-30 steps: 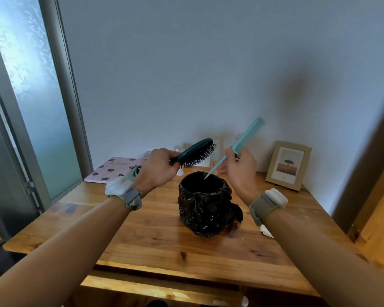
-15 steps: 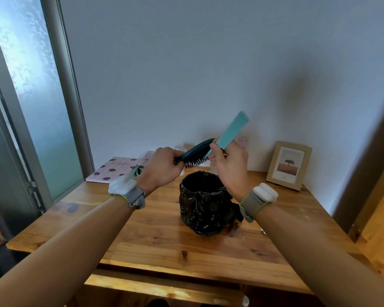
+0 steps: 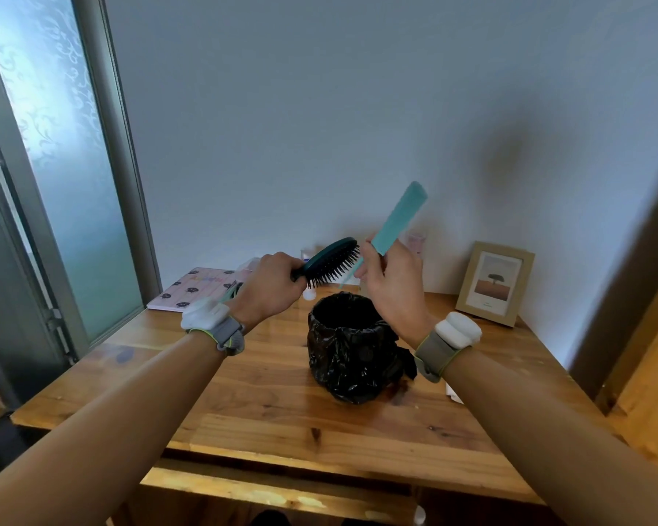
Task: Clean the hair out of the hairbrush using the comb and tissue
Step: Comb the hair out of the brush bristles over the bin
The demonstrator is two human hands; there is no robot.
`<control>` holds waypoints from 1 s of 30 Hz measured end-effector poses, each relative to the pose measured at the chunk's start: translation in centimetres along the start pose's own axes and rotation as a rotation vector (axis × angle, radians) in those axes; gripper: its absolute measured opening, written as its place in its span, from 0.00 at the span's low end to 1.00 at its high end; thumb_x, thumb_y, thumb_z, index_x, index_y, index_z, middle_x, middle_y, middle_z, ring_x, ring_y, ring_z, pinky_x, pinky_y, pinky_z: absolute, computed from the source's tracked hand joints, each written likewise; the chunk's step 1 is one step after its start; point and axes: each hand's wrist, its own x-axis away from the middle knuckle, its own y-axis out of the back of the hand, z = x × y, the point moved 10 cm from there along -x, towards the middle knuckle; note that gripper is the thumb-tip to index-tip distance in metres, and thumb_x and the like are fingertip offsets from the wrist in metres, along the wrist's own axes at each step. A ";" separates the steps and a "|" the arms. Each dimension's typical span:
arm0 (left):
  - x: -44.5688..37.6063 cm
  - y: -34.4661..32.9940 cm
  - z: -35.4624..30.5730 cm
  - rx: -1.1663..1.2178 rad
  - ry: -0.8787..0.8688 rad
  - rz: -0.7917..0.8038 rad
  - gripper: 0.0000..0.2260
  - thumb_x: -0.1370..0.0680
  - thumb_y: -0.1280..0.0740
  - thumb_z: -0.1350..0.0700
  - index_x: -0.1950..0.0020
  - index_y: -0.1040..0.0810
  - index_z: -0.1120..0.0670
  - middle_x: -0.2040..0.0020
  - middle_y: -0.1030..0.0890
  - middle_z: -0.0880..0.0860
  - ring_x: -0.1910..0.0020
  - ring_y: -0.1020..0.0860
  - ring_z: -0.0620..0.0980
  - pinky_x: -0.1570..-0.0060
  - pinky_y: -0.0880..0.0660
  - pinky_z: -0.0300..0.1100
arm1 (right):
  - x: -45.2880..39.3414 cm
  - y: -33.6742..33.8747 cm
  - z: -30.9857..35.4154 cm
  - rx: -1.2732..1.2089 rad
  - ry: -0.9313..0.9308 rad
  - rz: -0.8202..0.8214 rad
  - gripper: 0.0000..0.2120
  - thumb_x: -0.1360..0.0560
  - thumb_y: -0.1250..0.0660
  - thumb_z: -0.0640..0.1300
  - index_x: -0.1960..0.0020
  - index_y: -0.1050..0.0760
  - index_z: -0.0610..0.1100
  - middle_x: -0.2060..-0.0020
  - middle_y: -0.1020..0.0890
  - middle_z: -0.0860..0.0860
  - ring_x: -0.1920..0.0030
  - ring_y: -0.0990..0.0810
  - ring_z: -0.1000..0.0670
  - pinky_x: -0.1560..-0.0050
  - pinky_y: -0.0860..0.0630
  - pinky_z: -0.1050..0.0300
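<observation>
My left hand grips the handle of a dark teal hairbrush, held in the air with its black bristles facing down and right. My right hand holds a light teal tail comb; the wide toothed part points up and right, and the thin pointed tail runs down beside the bristles. Both are above a small bin lined with a black bag on the wooden table. A white tissue peeks out under my right forearm.
A framed picture leans on the wall at the back right. A pink patterned notebook lies at the back left, with small bottles behind the hands. A frosted glass door stands to the left. The table's front edge is close to me.
My right hand moved the comb left from over the bin to the brush's bristles. The comb now stands steeper. The brush stays almost where it was.
</observation>
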 end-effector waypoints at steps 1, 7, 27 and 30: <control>0.0 -0.1 0.1 -0.007 0.006 0.002 0.07 0.25 0.36 0.62 0.60 0.18 0.57 0.72 0.26 0.54 0.75 0.32 0.48 0.72 0.36 0.41 | 0.0 0.1 0.7 -0.079 0.026 -0.017 0.10 0.19 0.40 0.47 0.52 0.24 0.43 0.65 0.18 0.50 0.63 0.17 0.54 0.58 0.19 0.45; -0.1 -0.1 -0.7 -0.009 -0.003 0.013 0.09 0.25 0.35 0.61 0.65 0.22 0.53 0.75 0.28 0.52 0.77 0.34 0.48 0.73 0.39 0.42 | -0.1 -1.6 2.9 -0.099 0.143 0.051 0.07 0.21 0.36 0.43 0.52 0.21 0.41 0.63 0.17 0.49 0.62 0.18 0.58 0.58 0.21 0.57; -0.3 -0.8 -0.2 -0.011 0.013 0.012 0.08 0.25 0.35 0.61 0.57 0.16 0.55 0.69 0.21 0.57 0.75 0.30 0.49 0.72 0.34 0.41 | 0.6 -4.4 -6.0 0.211 -0.187 0.407 0.10 0.22 0.35 0.46 0.53 0.23 0.38 0.62 0.18 0.41 0.60 0.18 0.40 0.53 0.21 0.39; -0.2 -0.9 -0.2 -0.008 0.020 0.011 0.08 0.25 0.35 0.61 0.55 0.16 0.55 0.68 0.20 0.57 0.74 0.29 0.49 0.71 0.33 0.41 | 0.7 -4.4 -7.6 0.209 -0.289 0.421 0.09 0.23 0.34 0.45 0.52 0.23 0.38 0.60 0.17 0.41 0.58 0.17 0.39 0.52 0.20 0.39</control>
